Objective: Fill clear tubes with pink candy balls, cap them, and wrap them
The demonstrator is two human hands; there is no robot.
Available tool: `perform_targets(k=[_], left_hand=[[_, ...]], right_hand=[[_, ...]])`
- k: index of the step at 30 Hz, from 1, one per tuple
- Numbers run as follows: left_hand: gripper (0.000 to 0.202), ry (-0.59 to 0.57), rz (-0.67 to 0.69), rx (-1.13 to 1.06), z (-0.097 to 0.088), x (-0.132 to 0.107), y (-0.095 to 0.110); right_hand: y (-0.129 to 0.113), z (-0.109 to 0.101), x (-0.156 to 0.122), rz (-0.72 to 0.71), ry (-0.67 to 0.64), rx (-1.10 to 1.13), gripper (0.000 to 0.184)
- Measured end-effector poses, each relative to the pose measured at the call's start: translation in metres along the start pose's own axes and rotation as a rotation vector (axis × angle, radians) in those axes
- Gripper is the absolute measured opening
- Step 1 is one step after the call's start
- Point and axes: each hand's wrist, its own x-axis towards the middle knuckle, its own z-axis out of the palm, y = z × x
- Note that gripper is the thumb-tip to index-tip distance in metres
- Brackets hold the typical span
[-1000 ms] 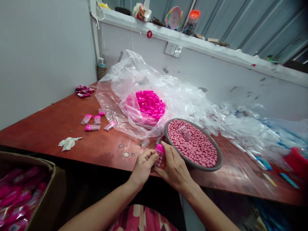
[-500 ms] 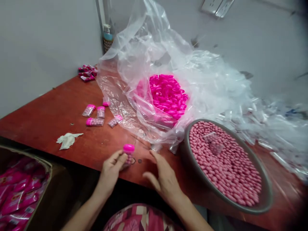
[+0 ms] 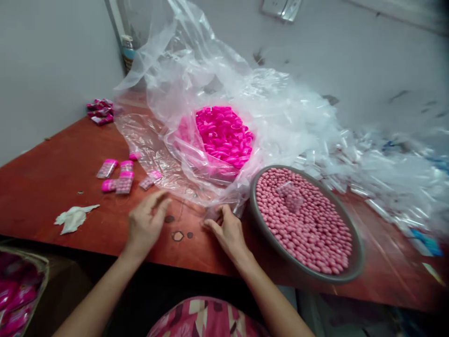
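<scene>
My left hand [image 3: 145,227] is over the table with thumb and fingers apart and nothing in it. Just beyond it is a cluster of small clear containers with pink caps, filled with pink candies; one capped container [image 3: 125,182] overlaps the others and looks blurred. My right hand [image 3: 229,234] pinches a small clear plastic container [image 3: 211,213] near the bag's front edge, partly hidden by the fingers. To its right stands a grey basin [image 3: 253,206] full of pink candies [image 3: 305,224], with a clear container [image 3: 293,201] lying on top of them.
An open plastic bag [image 3: 164,89] holds many pink caps [image 3: 224,135]. Clear containers [image 3: 379,164] are heaped at the right. A white scrap [image 3: 73,218] lies at the left, pink packets [image 3: 100,111] behind. Below left, a box holds pink packets [image 3: 17,295].
My left hand has let go of the pink-capped container, which is now at the cluster on the left. My right hand has closed on a clear container. The view has shifted right.
</scene>
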Motion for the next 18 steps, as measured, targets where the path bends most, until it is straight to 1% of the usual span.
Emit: perform_targets(k=[2, 3, 4, 5, 6, 7, 8, 10, 11, 12, 14, 15, 16, 17, 18], left_hand=[[0.025, -0.245, 0.021, -0.108, 0.017, -0.025, 0.022], [0.023, -0.324, 0.023, -0.161, 0.025, -0.036, 0.029], [0.023, -0.354, 0.019, -0.209, 0.033, -0.046, 0.035], [0.022, -0.356, 0.007, -0.248, 0.039, -0.053, 0.038], [0.021, -0.332, -0.008, -0.278, 0.043, -0.057, 0.039], [0.021, -0.304, -0.022, -0.298, 0.046, -0.060, 0.040], [0.020, -0.285, -0.028, -0.310, 0.046, -0.061, 0.041], [0.019, -0.291, 0.004, -0.327, 0.041, -0.056, 0.046], [0.019, -0.326, 0.047, -0.337, 0.037, -0.052, 0.053], [0.020, -0.375, 0.108, -0.349, 0.034, -0.047, 0.062], [0.024, -0.520, 0.268, -0.386, 0.031, -0.036, 0.086], [0.027, -0.590, 0.352, -0.417, 0.033, -0.030, 0.100], [0.029, -0.656, 0.420, -0.447, 0.037, -0.024, 0.113], [0.030, -0.700, 0.462, -0.476, 0.043, -0.018, 0.123], [0.028, -0.726, 0.471, -0.492, 0.051, -0.011, 0.130]], right_hand=[[-0.004, -0.005, -0.009, 0.053, 0.019, 0.302, 0.020], [-0.005, -0.006, -0.014, 0.090, 0.034, 0.452, 0.020], [-0.007, -0.007, -0.018, 0.128, 0.046, 0.591, 0.020], [-0.008, -0.008, -0.022, 0.159, 0.054, 0.711, 0.019], [-0.008, -0.010, -0.026, 0.180, 0.058, 0.800, 0.018], [-0.009, -0.012, -0.030, 0.185, 0.056, 0.848, 0.019], [-0.010, -0.017, -0.033, 0.172, 0.049, 0.849, 0.022], [-0.014, -0.033, -0.040, 0.102, 0.011, 0.728, 0.030], [-0.016, -0.045, -0.044, 0.050, -0.015, 0.625, 0.032], [-0.020, -0.059, -0.047, -0.009, -0.037, 0.502, 0.031], [-0.024, -0.094, -0.052, -0.130, -0.063, 0.261, 0.028], [-0.024, -0.113, -0.053, -0.186, -0.068, 0.139, 0.024], [-0.022, -0.132, -0.052, -0.231, -0.117, 0.037, 0.021], [-0.017, -0.151, -0.050, -0.262, -0.167, -0.059, 0.019], [-0.008, -0.170, -0.047, -0.282, -0.198, -0.154, 0.019]])
